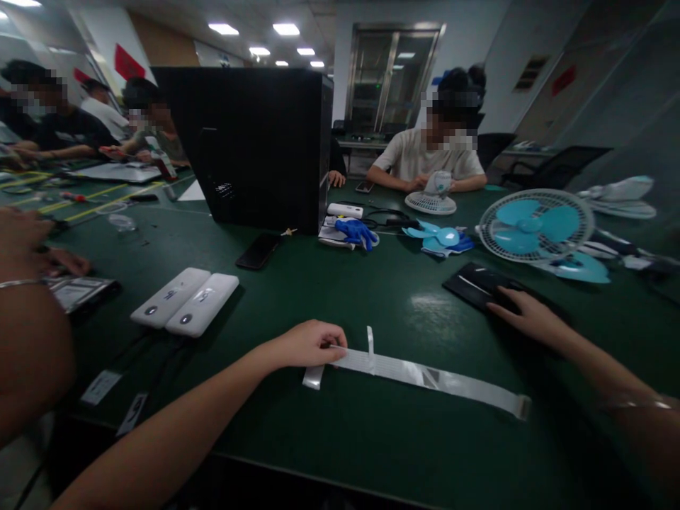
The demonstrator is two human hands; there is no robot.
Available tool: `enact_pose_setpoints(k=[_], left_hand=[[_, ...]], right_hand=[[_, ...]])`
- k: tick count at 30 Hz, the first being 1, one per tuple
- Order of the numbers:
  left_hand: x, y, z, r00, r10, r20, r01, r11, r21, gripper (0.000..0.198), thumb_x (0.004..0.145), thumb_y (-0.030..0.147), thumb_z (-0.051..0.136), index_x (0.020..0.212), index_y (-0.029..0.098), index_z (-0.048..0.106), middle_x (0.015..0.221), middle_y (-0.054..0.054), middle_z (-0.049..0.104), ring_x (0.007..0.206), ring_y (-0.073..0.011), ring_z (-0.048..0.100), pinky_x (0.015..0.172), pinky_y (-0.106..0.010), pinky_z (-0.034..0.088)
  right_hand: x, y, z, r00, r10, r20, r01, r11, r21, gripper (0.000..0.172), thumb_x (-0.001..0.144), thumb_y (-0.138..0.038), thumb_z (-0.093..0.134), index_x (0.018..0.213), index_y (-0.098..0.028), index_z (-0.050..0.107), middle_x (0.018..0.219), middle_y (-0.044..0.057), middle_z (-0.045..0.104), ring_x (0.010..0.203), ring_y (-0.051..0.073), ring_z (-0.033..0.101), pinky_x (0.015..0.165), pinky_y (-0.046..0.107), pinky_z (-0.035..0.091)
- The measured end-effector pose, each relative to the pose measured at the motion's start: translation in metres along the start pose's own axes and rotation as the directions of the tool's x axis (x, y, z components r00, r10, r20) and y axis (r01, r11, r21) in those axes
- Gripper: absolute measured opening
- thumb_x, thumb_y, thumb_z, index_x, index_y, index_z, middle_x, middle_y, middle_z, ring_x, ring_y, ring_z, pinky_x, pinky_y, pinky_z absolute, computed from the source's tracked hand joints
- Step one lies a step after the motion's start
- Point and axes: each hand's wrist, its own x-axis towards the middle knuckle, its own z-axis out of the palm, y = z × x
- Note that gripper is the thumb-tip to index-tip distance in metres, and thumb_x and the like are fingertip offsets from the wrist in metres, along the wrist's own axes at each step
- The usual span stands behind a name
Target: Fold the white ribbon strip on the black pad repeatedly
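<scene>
A flat white ribbon cable (404, 370) lies stretched across the front of the green table. My left hand (313, 343) pinches its left end between thumb and fingers. The cable's far end carries a small connector and points right. One narrow white strip sticks up from it, and another short piece hangs below my left fingers. At the right, my right hand (525, 315) rests on a flat black object (472, 283), fingers stretched out over its top. What kind of object this is I cannot tell, since my hand and the dark shade cover part of it.
Two white power banks (199, 303) with cords lie left, a black phone (259, 251) behind them. A big black computer case (255, 149) stands mid-table. Fan parts (531, 223) and blue-white gloves (350, 232) lie beyond. A co-worker's arm (32, 326) reaches in at left.
</scene>
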Motion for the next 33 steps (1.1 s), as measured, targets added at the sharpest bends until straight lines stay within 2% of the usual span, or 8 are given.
enact_pose_setpoints(k=[5, 9, 13, 19, 23, 26, 30, 33], left_hand=[[-0.002, 0.001, 0.000, 1.000, 0.023, -0.011, -0.021, 0.990, 0.140, 0.025, 0.086, 0.042, 0.058, 0.093, 0.020, 0.067, 0.085, -0.001, 0.066, 0.072, -0.0140, 0.060, 0.060, -0.023, 0.041], [-0.001, -0.001, 0.002, 0.994, 0.091, -0.061, -0.074, 0.969, 0.235, 0.025, 0.086, 0.043, 0.058, 0.090, 0.020, 0.068, 0.075, 0.000, 0.064, 0.064, -0.0119, 0.057, 0.055, -0.022, 0.036], [-0.001, -0.003, 0.005, 0.975, 0.188, -0.120, -0.138, 0.930, 0.341, 0.023, 0.086, 0.041, 0.059, 0.088, 0.021, 0.069, 0.070, 0.002, 0.065, 0.062, -0.0109, 0.057, 0.058, -0.022, 0.036], [-0.001, -0.001, 0.005, 0.979, 0.155, -0.133, -0.099, 0.930, 0.353, 0.023, 0.087, 0.041, 0.057, 0.091, 0.022, 0.070, 0.074, 0.002, 0.067, 0.065, -0.0117, 0.059, 0.060, -0.023, 0.038], [-0.001, 0.001, 0.001, 0.988, 0.066, -0.142, -0.017, 0.946, 0.323, 0.027, 0.088, 0.045, 0.055, 0.093, 0.024, 0.070, 0.076, 0.001, 0.067, 0.066, -0.0131, 0.059, 0.057, -0.023, 0.037], [0.000, 0.001, -0.001, 0.985, 0.022, -0.171, 0.030, 0.956, 0.291, 0.028, 0.087, 0.046, 0.055, 0.091, 0.023, 0.070, 0.076, 0.000, 0.067, 0.065, -0.0135, 0.058, 0.056, -0.023, 0.035], [0.004, -0.005, 0.002, 0.981, -0.024, -0.191, 0.058, 0.983, 0.174, 0.029, 0.087, 0.045, 0.055, 0.091, 0.021, 0.069, 0.075, 0.000, 0.065, 0.064, -0.0132, 0.056, 0.056, -0.023, 0.035], [0.008, -0.011, 0.006, 0.980, -0.056, -0.190, 0.066, 0.997, 0.048, 0.029, 0.086, 0.044, 0.057, 0.091, 0.018, 0.068, 0.076, -0.001, 0.066, 0.066, -0.0136, 0.057, 0.057, -0.023, 0.038]], right_hand=[[-0.010, -0.102, 0.010, 0.956, -0.249, 0.153, 0.237, 0.967, 0.094, 0.073, 0.086, -0.061, 0.043, 0.145, -0.019, 0.037, 0.147, 0.015, 0.038, 0.137, 0.034, 0.028, 0.107, 0.058, 0.027], [-0.028, -0.174, 0.004, 0.852, -0.469, 0.232, 0.423, 0.879, 0.222, 0.078, 0.088, -0.058, 0.043, 0.152, -0.018, 0.021, 0.153, 0.015, 0.026, 0.141, 0.033, 0.018, 0.108, 0.062, 0.020], [-0.047, -0.217, 0.000, 0.757, -0.602, 0.255, 0.523, 0.792, 0.315, 0.080, 0.088, -0.055, 0.050, 0.153, -0.024, 0.016, 0.155, 0.010, 0.021, 0.142, 0.031, 0.014, 0.110, 0.061, 0.018], [-0.056, -0.236, -0.015, 0.649, -0.683, 0.336, 0.546, 0.725, 0.419, 0.079, 0.089, -0.050, 0.051, 0.153, -0.026, 0.013, 0.156, 0.005, 0.018, 0.143, 0.028, 0.012, 0.114, 0.055, 0.018], [-0.057, -0.235, -0.044, 0.680, -0.635, 0.367, 0.437, 0.752, 0.493, 0.059, 0.095, -0.045, 0.042, 0.149, -0.026, 0.028, 0.150, 0.007, 0.035, 0.131, 0.024, 0.041, 0.103, 0.043, 0.041], [-0.071, -0.238, -0.057, 0.726, -0.615, 0.309, 0.462, 0.768, 0.444, 0.046, 0.094, -0.048, 0.043, 0.133, -0.026, 0.049, 0.130, 0.006, 0.056, 0.111, 0.022, 0.058, 0.090, 0.039, 0.049], [-0.095, -0.244, -0.043, 0.687, -0.695, 0.212, 0.625, 0.714, 0.316, 0.041, 0.086, -0.041, 0.059, 0.124, -0.026, 0.055, 0.121, 0.005, 0.061, 0.102, 0.022, 0.060, 0.085, 0.039, 0.049], [-0.103, -0.244, -0.025, 0.654, -0.749, 0.104, 0.713, 0.657, 0.243, 0.032, 0.089, -0.026, 0.054, 0.121, -0.026, 0.058, 0.121, 0.005, 0.060, 0.104, 0.020, 0.059, 0.086, 0.038, 0.048]])
